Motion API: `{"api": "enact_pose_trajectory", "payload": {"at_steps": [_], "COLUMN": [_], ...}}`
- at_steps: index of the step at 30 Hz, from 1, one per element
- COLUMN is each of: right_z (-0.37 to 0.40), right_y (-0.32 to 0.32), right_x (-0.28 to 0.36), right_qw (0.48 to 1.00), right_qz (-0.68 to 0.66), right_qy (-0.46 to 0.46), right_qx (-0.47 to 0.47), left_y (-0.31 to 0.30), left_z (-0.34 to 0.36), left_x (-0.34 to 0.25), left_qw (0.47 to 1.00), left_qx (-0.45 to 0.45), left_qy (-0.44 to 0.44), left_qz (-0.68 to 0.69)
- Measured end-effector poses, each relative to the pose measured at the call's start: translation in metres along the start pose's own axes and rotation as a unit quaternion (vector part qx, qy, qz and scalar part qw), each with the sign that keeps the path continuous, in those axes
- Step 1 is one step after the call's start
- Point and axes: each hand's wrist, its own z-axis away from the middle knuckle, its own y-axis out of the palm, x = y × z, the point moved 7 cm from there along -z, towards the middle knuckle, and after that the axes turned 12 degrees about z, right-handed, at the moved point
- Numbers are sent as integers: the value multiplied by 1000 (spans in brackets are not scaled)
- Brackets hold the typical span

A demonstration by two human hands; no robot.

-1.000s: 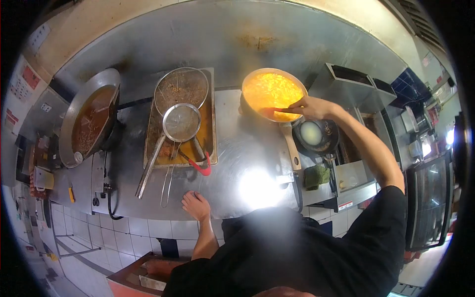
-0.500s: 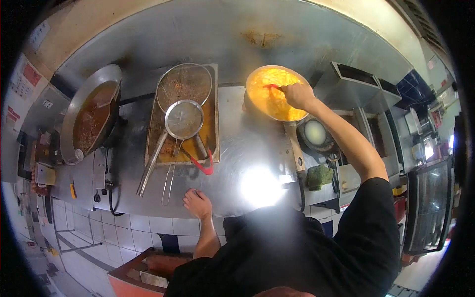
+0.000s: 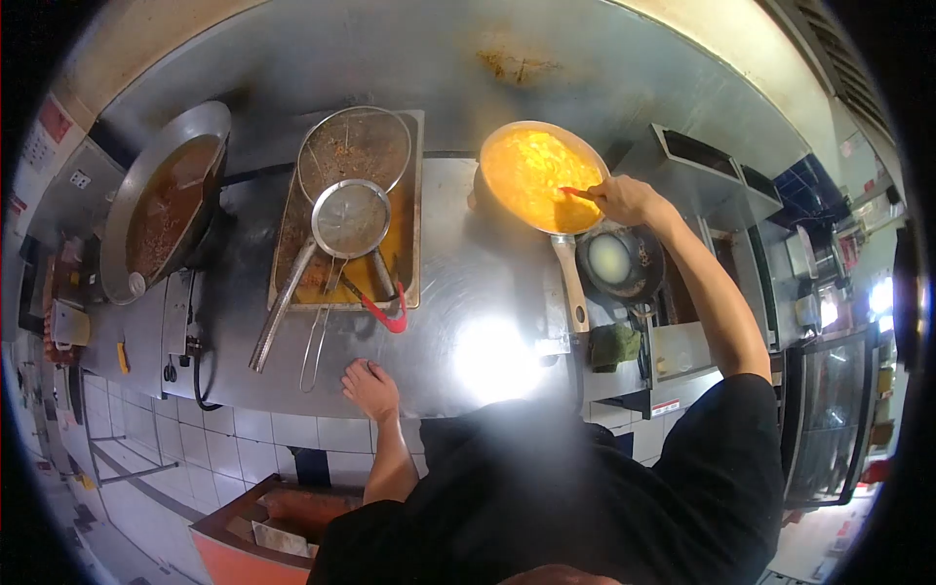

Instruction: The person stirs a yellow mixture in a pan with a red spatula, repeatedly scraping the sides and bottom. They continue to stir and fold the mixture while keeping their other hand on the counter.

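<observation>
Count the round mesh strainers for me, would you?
2: a large one over the far end of the metal tray, and a smaller one nearer the person, overlapping it. Others could be hidden underneath.

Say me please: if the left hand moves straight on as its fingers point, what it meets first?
Ahead of the left hand, probably the thin wire handle jutting past the tray; the tray's near edge lies just beyond. Heights are unclear, so it might pass under the handle.
</observation>
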Motion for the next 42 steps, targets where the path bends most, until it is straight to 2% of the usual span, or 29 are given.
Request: {"api": "enact_pose_trajectory", "payload": {"at_steps": [5,8,9,11,17,20,29,36,37,42], "right_z": [46,62,80,94,109,88,29,-28,-39,-78], "right_y": [-27,-41,-65,-78,-66,-27,6,-8,-7,-9], "right_x": [13,5,13,11,18,20,27,32,30,34], "right_qw": [998,999,1000,999,1000,999,989,988,992,994], "right_qz": [-35,-20,-15,-15,13,27,15,16,15,18], "right_qy": [-41,-20,5,0,15,28,14,2,9,-4], "right_qx": [-12,-40,-21,-32,-11,-17,-144,-152,-123,-110], "left_y": [2,-4,-3,1,0,-2,-4,-2,-2,-3], "left_z": [2,1,1,1,2,1,0,1,1,0], "left_x": [5,-2,-1,2,2,0,-3,-2,-2,-4], "left_qw": [1000,1000,1000,1000,1000,1000,1000,1000,1000,1000], "left_qx": [-4,-8,-8,-5,-5,-7,-2,14,11,8], "left_qy": [-1,3,4,0,8,11,13,-9,-3,-2], "left_qz": [8,4,4,3,0,7,-4,-1,-9,-1]}}
